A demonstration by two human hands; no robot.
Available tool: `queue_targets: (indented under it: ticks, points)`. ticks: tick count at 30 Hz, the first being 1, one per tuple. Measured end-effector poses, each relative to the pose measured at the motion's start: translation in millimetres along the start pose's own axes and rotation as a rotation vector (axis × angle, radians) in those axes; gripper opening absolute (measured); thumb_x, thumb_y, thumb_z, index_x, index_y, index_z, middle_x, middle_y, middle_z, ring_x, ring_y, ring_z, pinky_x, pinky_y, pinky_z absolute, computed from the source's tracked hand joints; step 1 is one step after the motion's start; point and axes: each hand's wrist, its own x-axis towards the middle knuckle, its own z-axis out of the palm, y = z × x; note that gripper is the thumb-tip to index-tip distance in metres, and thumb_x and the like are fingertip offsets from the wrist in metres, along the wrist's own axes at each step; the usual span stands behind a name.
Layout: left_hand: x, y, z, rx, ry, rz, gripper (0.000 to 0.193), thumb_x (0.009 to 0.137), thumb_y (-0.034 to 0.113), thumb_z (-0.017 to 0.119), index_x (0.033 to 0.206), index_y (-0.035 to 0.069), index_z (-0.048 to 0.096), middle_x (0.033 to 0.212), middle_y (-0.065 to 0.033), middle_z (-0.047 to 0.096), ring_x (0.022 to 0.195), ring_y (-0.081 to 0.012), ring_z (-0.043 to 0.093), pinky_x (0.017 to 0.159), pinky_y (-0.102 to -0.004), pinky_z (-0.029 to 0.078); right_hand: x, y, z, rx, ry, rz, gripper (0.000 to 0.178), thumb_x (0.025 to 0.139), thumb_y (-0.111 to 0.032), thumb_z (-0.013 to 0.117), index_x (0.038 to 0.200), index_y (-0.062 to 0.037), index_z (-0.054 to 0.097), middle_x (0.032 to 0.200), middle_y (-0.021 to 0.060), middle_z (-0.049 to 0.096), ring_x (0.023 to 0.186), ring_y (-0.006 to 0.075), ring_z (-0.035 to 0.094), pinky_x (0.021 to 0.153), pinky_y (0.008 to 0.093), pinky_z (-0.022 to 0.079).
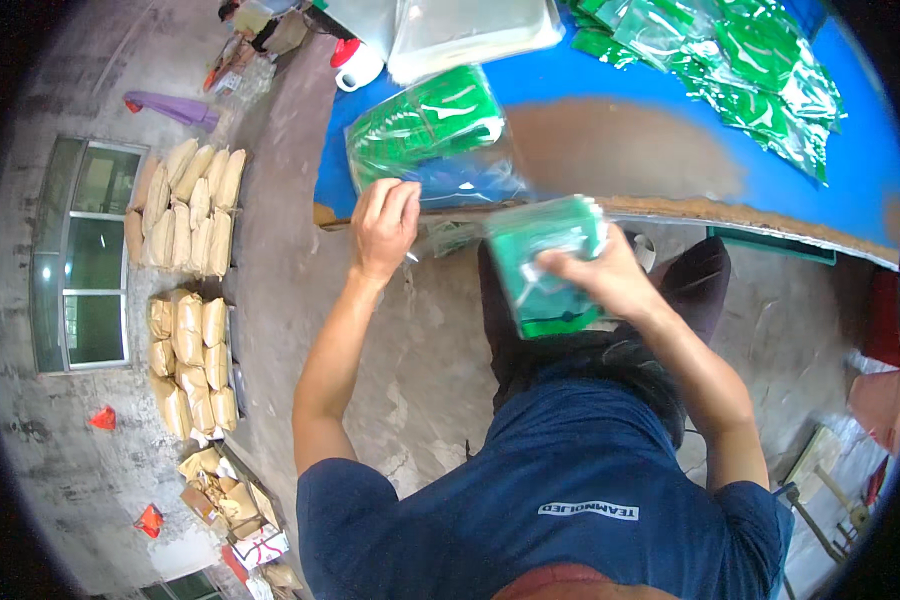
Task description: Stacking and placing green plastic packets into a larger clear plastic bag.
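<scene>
From my remote station, I classify this site as a workshop. Indicators: a worn blue worktable (570,85) with piled green packets (765,60), full tan sacks (188,345) stacked near a stained wall (45,440), and a bare, scuffed grey floor (275,200).

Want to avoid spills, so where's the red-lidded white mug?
In the head view, the white mug is upper left, by the left edge of the blue table, left of the clear plastic sheets and beyond the green bundle.

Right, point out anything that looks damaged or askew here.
The blue tabletop looks worn: a large brown patch breaks its colour on the near side. At its far right, green packets lie in a loose, uneven heap.
</scene>
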Motion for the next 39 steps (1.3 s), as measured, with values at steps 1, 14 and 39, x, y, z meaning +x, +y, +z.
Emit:
queue_targets:
  ticks: [1,14,39]
  points:
    - [7.4,9.7,-0.4,-0.056,0.000,0.026,0.015,0.080,0.002,0.075,0.094,0.004,0.070,0.091,-0.0097,0.064,0.082,-0.0277,0.065,0.072,-0.0365,0.052,7.2,-1.5,11.6,-0.044,-0.015,-0.043,0.040,0.081,-0.020,0.079,0.115,-0.0022,0.065,0.104,0.0066,0.071,0.094,0.0138,0.066,0.085,0.0318,0.055]
    - [66.2,76.6,-6.6,-0.354,-0.006,-0.144,0.013,0.082,0.000,0.075,0.095,0.000,0.074,0.079,-0.0070,0.065,0.067,-0.0133,0.062,0.062,-0.0263,0.050,90.5,7.3,13.4,0.378,0.125,0.238,0.050,0.081,-0.029,0.077,0.118,0.0038,0.066,0.109,0.0146,0.071,0.092,0.0227,0.071,0.079,0.0361,0.058]
    - [121.2,89.3,7.9,-0.782,0.097,-0.404,0.014,0.088,0.007,0.075,0.099,0.000,0.071,0.083,-0.0022,0.066,0.071,-0.0068,0.059,0.064,-0.0199,0.046,105.6,4.2,33.0,0.578,0.185,-0.071,0.101,0.089,-0.060,0.063,0.157,-0.0005,0.017,0.158,0.0227,0.028,0.145,0.0331,0.028,0.116,0.0546,0.023]
